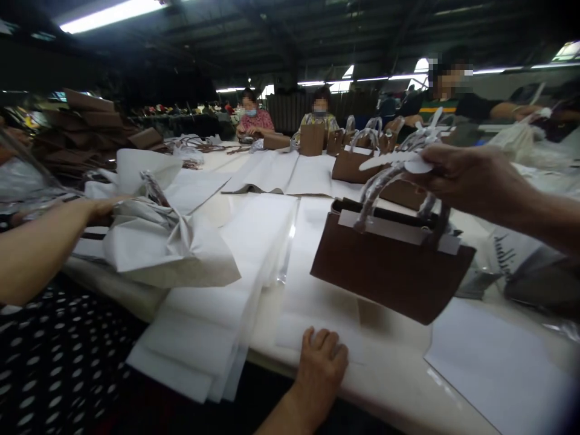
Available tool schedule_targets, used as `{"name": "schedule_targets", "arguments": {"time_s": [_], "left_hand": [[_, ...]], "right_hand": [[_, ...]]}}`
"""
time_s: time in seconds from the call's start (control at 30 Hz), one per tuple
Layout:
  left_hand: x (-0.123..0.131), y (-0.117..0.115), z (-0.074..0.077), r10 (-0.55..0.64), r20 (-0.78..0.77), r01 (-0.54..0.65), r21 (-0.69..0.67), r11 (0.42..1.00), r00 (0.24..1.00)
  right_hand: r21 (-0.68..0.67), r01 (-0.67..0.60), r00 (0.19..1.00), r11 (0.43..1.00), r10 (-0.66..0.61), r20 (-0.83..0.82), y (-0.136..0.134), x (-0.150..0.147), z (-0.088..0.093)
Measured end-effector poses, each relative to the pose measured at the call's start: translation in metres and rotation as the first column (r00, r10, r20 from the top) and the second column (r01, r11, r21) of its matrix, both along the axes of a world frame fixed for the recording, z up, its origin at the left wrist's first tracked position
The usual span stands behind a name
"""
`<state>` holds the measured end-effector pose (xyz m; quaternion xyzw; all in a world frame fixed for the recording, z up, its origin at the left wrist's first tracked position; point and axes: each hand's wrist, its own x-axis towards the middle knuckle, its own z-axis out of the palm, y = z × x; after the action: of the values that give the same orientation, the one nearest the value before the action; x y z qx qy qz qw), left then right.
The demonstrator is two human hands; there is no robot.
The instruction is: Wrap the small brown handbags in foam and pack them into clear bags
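Observation:
My right hand [471, 175] is closed around the plastic-wrapped handles of a dark brown handbag [389, 269] and holds it up above the table, tilted with its right side lower. White strips run along the bag's upper edge, and a white tag [385, 160] hangs by the handles. Near the table's front edge, my left hand [319, 368] rests with bent, slightly parted fingers on a white sheet [312, 314]. Beside it lies a stack of white foam-like sheets [199, 338] that droops over the edge.
At left, a co-worker's arm [49, 248] reaches to crumpled white paper [172, 248]. Brown pieces [86, 133] are piled behind. More brown bags [312, 139] stand at the back, with several people beyond. A white sheet [498, 368] lies at right.

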<state>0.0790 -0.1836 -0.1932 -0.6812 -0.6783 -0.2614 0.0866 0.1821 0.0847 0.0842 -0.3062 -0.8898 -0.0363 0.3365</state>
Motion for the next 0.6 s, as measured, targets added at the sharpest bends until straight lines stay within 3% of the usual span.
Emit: {"name": "schedule_targets", "arguments": {"time_s": [0.13, 0.27, 0.43, 0.6], "left_hand": [[0.002, -0.002, -0.006, -0.044, -0.002, 0.044, 0.015, 0.999, 0.999], [0.003, -0.003, -0.008, -0.073, 0.049, 0.073, -0.008, 0.997, 0.996], [0.0, -0.005, 0.0, -0.069, 0.087, 0.074, -0.05, 0.996, 0.994], [-0.01, -0.011, 0.009, -0.07, 0.156, 0.08, -0.057, 0.995, 0.985]], "right_hand": [[0.175, -0.19, 0.982, 0.966, 0.184, 0.053, -0.033, -0.022, -0.017], [0.199, -0.324, 0.943, 0.925, 0.3, 0.141, -0.067, -0.044, -0.037], [0.307, -0.297, 0.95, 0.904, 0.249, 0.187, -0.083, -0.055, -0.06], [0.344, -0.241, 0.97, 0.908, 0.21, 0.123, -0.087, -0.057, -0.067]]}}
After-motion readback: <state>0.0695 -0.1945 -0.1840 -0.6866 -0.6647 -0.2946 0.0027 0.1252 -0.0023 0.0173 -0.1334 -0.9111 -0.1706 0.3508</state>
